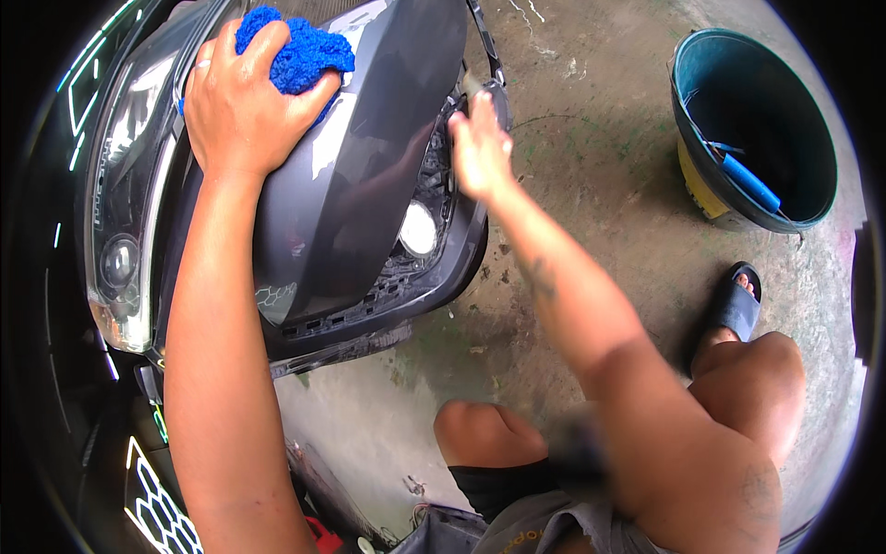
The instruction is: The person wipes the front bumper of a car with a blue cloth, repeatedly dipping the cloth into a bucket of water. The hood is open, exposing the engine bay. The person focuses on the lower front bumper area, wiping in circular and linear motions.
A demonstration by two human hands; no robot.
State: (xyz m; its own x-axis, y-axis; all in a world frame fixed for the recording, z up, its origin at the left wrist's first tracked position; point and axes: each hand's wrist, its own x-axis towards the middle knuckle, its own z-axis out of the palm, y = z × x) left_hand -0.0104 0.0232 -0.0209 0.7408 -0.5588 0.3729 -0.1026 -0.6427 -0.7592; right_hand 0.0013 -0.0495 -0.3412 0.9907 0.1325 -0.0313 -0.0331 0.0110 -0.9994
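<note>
A crumpled blue cloth lies under my left hand, whose fingers curl around it. The cloth presses on the dark grey front bumper of a car, below its headlight. White reflections show on the bumper around the cloth. Farther right, my right hand is at the lower grille side of the bumper, near the round fog lamp. Its fingers are blurred and partly turned away, and a dull brownish shape shows at their tips. Whether it is something held I cannot make out.
To the right, a dark bucket with a yellow patch stands on the concrete floor, a blue-handled tool inside. My sandalled foot is below it. A red object lies at the bottom edge.
</note>
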